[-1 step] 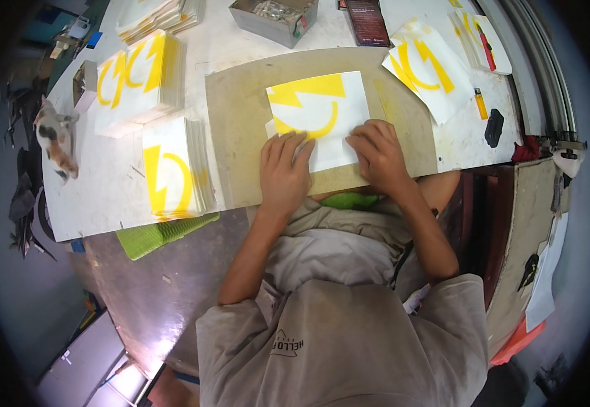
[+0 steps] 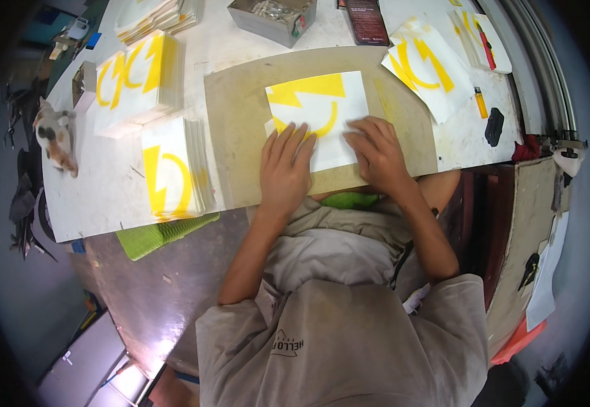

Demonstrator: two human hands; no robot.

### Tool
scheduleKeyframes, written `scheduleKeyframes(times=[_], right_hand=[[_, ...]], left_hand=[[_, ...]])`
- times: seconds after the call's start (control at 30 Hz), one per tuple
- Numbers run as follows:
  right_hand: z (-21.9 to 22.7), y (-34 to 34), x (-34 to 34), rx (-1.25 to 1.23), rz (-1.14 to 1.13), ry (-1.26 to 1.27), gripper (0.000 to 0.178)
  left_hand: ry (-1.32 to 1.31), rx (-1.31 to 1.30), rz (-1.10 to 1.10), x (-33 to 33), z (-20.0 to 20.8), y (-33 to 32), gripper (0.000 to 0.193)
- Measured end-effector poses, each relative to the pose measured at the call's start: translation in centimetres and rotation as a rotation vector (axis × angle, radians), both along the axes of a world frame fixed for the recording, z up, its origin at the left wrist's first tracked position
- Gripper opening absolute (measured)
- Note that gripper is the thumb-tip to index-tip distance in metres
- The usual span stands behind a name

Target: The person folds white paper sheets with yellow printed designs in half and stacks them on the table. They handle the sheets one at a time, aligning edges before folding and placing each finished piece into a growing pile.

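Observation:
A white paper piece with yellow shapes printed on it lies flat on a tan board in front of me. My left hand rests on its lower left part, fingers stretched out and slightly apart. At the paper's right edge is my right hand, its fingers loosely bent and apart. Neither hand grips anything. A small pale flap sticks out at the paper's left side, partly hidden near my left fingers.
Stacks of yellow-printed paper stand at the left, with another stack nearer. A grey box sits beyond the board. To the right are loose printed papers, a red cutter, a yellow lighter and a cat far left.
My left fingers have straightened and slid slightly forward over the paper. The right fingers have spread and shifted a little. The paper has hardly moved.

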State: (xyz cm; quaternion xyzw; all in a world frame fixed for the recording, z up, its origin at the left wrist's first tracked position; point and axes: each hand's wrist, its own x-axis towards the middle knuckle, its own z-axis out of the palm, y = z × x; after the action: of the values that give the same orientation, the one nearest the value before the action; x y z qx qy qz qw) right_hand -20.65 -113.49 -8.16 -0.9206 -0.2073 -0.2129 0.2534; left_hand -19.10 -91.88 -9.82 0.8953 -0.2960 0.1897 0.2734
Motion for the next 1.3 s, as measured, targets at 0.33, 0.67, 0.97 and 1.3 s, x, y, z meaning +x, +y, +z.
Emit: scheduleKeyframes(times=[0.33, 0.67, 0.97, 1.3], right_hand=[[-0.8, 0.1, -0.6, -0.021, -0.013, -0.005, 0.038], [-0.9, 1.8, -1.3, -0.012, 0.020, 0.002, 0.028], [-0.1, 1.5, -3.5, -0.074, 0.028, 0.147, 0.036], [-0.9, 1.7, -4.3, -0.050, 0.017, 0.112, 0.033]], left_hand=[[-0.049, -0.017, -0.055, 0.2, -0.5, -0.5, 0.040], [0.026, 0.014, -0.004, -1.6, -0.2, 0.6, 0.042], [0.153, 0.092, -0.038, -3.2, 0.6, 0.9, 0.045], [0.128, 0.084, -0.042, -3.5, -0.4, 1.2, 0.033]])
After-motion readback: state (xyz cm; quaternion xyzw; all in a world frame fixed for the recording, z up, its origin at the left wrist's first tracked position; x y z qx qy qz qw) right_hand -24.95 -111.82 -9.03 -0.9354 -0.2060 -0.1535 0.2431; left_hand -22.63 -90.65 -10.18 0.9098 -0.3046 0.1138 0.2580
